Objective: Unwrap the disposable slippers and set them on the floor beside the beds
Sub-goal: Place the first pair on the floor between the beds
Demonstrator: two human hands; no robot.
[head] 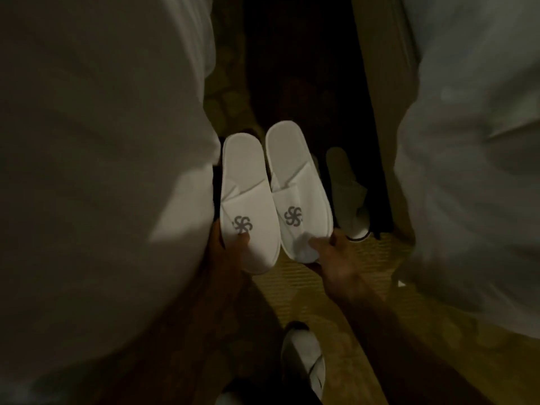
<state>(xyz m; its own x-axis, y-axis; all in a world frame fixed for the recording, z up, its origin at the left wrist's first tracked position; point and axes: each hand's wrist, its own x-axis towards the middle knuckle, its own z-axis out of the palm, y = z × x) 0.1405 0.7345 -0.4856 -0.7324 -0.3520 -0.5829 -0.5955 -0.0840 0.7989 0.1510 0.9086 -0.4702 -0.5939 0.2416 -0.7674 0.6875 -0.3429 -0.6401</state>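
Note:
Two white disposable slippers with a grey swirl logo are held side by side over the floor between two beds, toes toward me. My left hand (pixel 229 247) grips the toe end of the left slipper (pixel 248 200), thumb on its logo. My right hand (pixel 333 255) holds the toe end of the right slipper (pixel 295 188), thumb on top. No wrapper shows on either one. Another white slipper (pixel 347 194) lies on the dark floor to the right, dim and partly in shadow.
A white-sheeted bed (pixel 102 171) fills the left side and a second bed (pixel 473 171) the right. Between them runs a narrow strip of patterned carpet (pixel 295 293), dark farther away. My white shoe (pixel 304 358) stands on the carpet below.

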